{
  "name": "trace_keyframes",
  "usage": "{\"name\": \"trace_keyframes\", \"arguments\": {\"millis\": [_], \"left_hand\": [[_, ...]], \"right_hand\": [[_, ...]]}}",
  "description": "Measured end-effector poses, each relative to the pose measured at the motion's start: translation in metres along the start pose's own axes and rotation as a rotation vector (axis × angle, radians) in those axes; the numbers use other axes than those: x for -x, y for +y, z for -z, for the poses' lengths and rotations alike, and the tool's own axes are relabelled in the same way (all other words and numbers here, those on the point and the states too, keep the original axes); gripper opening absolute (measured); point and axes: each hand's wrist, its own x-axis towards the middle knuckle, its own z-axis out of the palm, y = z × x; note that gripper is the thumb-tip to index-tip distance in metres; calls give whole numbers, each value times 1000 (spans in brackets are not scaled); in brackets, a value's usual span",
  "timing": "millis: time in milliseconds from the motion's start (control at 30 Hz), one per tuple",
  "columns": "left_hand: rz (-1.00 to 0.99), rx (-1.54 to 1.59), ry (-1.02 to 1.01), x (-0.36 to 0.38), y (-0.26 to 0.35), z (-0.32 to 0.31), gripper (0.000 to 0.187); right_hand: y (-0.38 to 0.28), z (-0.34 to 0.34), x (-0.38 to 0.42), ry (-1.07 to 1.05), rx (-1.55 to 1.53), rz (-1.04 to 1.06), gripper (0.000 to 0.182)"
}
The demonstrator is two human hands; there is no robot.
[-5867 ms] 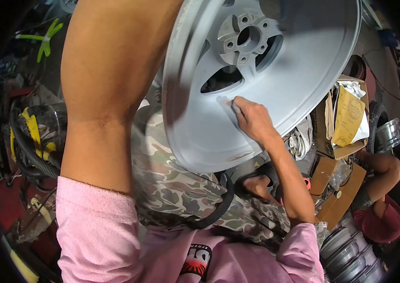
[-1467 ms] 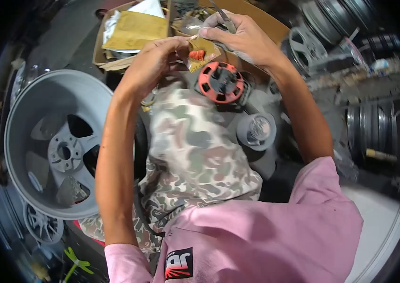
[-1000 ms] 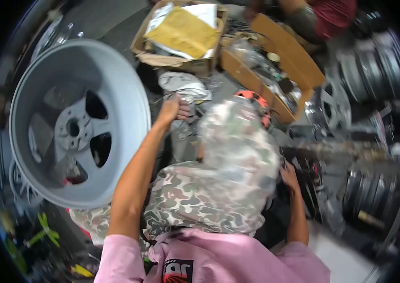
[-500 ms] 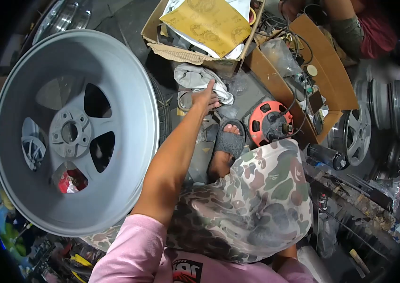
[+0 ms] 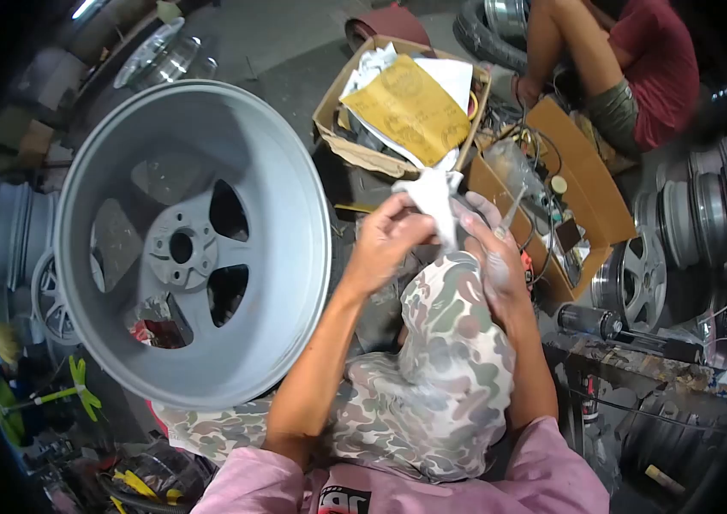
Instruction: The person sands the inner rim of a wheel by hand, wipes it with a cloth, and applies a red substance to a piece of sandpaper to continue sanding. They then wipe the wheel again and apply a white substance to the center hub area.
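Note:
In front of my raised, camouflage-covered knee, my left hand [image 5: 387, 244] is closed on a white cloth [image 5: 434, 204], pinching it between thumb and fingers. My right hand [image 5: 493, 253], greyed with dust, meets the cloth from the other side. From its curled fingers a thin, pointed, blade-like tool [image 5: 513, 209] sticks up; its exact kind is not clear. Left of my arms stands a large grey wheel rim [image 5: 305, 248], its open barrel facing me and its spokes deep inside.
Ahead is a cardboard box [image 5: 360, 156] with yellow sandpaper [image 5: 415, 107]. Another box [image 5: 590, 206] holds cables and bags. A person in a red shirt [image 5: 659, 68] sits beyond it. More wheel rims [image 5: 680, 210] and a black bottle [image 5: 590, 320] lie to the right.
My left hand has lifted the white cloth from the floor and brought it back to my knee. My right hand has come up into view with the thin tool. The view has shifted.

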Motion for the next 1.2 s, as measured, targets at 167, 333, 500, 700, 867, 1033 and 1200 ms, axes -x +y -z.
{"name": "trace_keyframes", "arguments": {"millis": [167, 333, 500, 700, 867, 1033, 1200], "left_hand": [[-238, -290, -92, 6, 32, -42, 37], [-727, -489, -47, 40, 87, -70, 12], [-738, -503, -56, 64, 104, -85, 16], [-660, -394, -133, 84, 92, -77, 32], [-726, -542, -160, 95, 86, -72, 31], [-712, -557, -147, 102, 83, -78, 31], [-657, -445, -126, 99, 82, -79, 28]], "right_hand": [[-27, -39, 54, -223, -9, 257, 41], [-43, -90, 119, 17, 161, 269, 51], [-22, -73, 146, -109, 141, 345, 55], [-36, -70, 148, -81, -98, 206, 32], [-20, -39, 150, -167, -23, 135, 43], [-15, -50, 150, -148, -23, 236, 32], [-15, -73, 158, -53, -15, 291, 17]]}}
